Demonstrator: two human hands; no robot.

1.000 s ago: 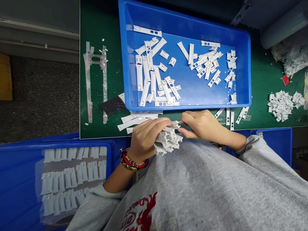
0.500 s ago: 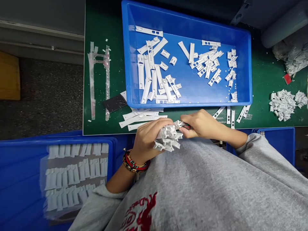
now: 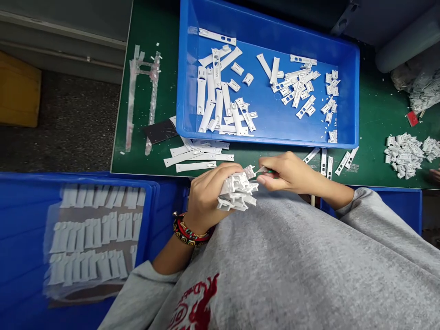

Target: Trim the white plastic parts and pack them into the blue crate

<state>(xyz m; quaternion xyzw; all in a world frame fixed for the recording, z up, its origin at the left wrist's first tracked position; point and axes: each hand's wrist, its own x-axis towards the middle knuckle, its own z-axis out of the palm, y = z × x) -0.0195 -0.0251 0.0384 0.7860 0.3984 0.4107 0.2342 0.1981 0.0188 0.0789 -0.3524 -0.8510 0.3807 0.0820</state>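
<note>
My left hand (image 3: 207,191) is wrapped round a stacked bundle of white plastic parts (image 3: 238,190), their open ends facing right. My right hand (image 3: 287,173) pinches a small knife (image 3: 263,169); its thin pale tip points left and a bit of green and dark handle shows between the fingers. The tip is close to the topmost part of the bundle, near its right end; whether it touches cannot be made out. Both hands are in front of the grey shirt, at the near edge of the green table (image 3: 165,98).
A large blue tray (image 3: 268,137) holds scattered white strips and small clips. Loose white strips (image 3: 195,156) and a black plate (image 3: 161,131) lie before it. A pile of small white pieces (image 3: 403,153) is at right. A blue bin (image 3: 20,247) at left contains rows of white parts.
The knife tip has come away slightly to the right of the top part, and more of it shows. The view has shifted a little; my left hand keeps its grip on the bundle.
</note>
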